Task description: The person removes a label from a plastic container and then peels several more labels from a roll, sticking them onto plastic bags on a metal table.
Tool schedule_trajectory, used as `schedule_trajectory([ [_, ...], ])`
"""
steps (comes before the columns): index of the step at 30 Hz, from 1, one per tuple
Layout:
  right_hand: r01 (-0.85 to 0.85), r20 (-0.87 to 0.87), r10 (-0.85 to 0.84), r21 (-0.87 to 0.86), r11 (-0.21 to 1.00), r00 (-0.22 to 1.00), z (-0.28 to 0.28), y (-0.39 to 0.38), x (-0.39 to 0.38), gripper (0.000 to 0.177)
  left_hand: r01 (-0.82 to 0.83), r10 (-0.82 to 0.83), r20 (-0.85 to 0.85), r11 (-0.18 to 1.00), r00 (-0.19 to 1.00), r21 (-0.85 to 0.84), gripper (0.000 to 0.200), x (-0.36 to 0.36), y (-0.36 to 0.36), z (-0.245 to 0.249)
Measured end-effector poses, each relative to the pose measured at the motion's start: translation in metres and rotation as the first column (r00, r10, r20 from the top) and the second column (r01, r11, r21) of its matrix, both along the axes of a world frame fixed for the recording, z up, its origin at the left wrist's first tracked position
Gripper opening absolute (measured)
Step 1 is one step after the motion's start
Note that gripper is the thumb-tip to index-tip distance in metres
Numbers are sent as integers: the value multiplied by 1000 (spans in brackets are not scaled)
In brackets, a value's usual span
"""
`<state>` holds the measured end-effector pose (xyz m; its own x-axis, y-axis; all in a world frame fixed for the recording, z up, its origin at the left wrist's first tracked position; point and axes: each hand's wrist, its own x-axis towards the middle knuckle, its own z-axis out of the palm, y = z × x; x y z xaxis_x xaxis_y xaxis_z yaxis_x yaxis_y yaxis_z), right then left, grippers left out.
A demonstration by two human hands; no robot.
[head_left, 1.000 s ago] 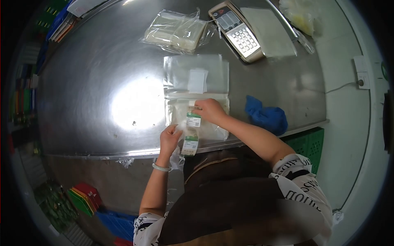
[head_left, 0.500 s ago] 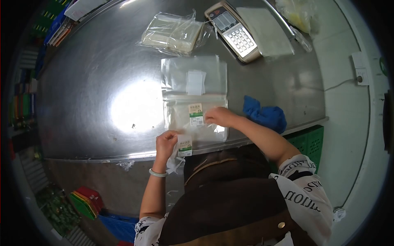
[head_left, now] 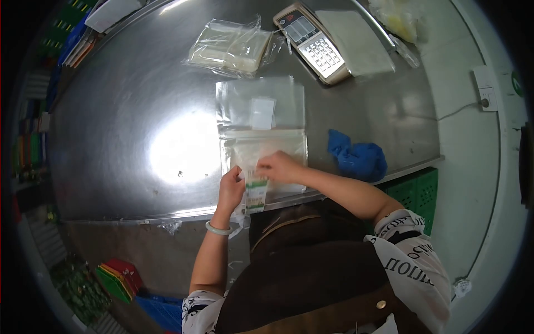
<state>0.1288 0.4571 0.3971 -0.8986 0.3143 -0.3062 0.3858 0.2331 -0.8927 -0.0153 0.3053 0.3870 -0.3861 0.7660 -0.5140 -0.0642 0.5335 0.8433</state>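
My left hand [head_left: 231, 190], closed with thumb up, grips a strip of printed labels [head_left: 256, 196] at the table's front edge. The strip is green and white and a little blurred; its pale backing hangs below my hand. My right hand [head_left: 280, 167] is pinched at the strip's upper end, above the near clear plastic bag [head_left: 236, 149]. Behind that bag lies another clear bag [head_left: 231, 100] with white paper slips [head_left: 263, 113] on it. My right fingertips partly cover the label's top.
A wrapped stack of clear bags [head_left: 228, 47] lies at the back, beside a keypad device [head_left: 317, 47] and a pale flat sheet [head_left: 359, 42]. A blue cloth [head_left: 361, 158] rests at right. A green crate [head_left: 414, 195] stands below the table edge [head_left: 139, 218].
My right hand has moved left and toward me, from the near bag to the strip. My left hand has risen slightly. The label seen earlier on the near bag no longer shows there.
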Motion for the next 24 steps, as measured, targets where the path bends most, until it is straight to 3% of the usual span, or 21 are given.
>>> schedule_trajectory([
  [2,214,-39,-213,29,976,976,6,7,-7,23,78,-113,-155,974,981,-215,20,-9,-11,-4],
  [3,284,-56,-281,62,957,958,0,11,-9,23,109,-197,-356,962,914,-251,26,-10,-15,-8],
  [4,352,-78,-346,97,931,935,-6,16,-12,22,54,-105,-337,986,936,-157,24,-7,-20,-17],
  [6,193,-52,-187,397,897,981,-36,20,-13,20,-72,80,-275,997,958,36,20,-2,-30,-36],
  [8,48,-36,-33,633,773,999,-44,22,-13,21,-52,22,-249,992,968,-114,11,-10,-31,-38],
  [10,64,75,-142,625,778,987,-39,29,-9,24,16,-65,-243,981,968,-194,12,-15,-36,-41],
  [11,69,133,-192,622,780,972,-32,32,-4,26,-35,13,-194,993,981,-109,12,-11,-35,-34],
  [13,-67,58,41,571,818,997,-24,30,20,24,-145,150,-73,988,986,60,16,-4,-31,-19],
  [16,-202,-96,326,613,764,941,-39,24,53,22,59,-43,-204,995,978,76,13,-10,-36,-6],
  [17,-228,-147,409,642,732,901,-49,22,58,22,50,-54,-98,998,994,-48,8,-14,-39,-10],
  [20,-158,-90,207,385,909,974,-73,31,49,18,74,-75,-17,996,997,-49,6,-17,-40,-7],
  [23,98,7,-101,161,982,995,-82,55,36,18,-30,29,11,982,1000,188,9,-11,-27,10],
  [24,475,-108,-474,-18,880,874,-89,74,31,19,-47,45,13,979,999,198,9,-11,-23,12],
])
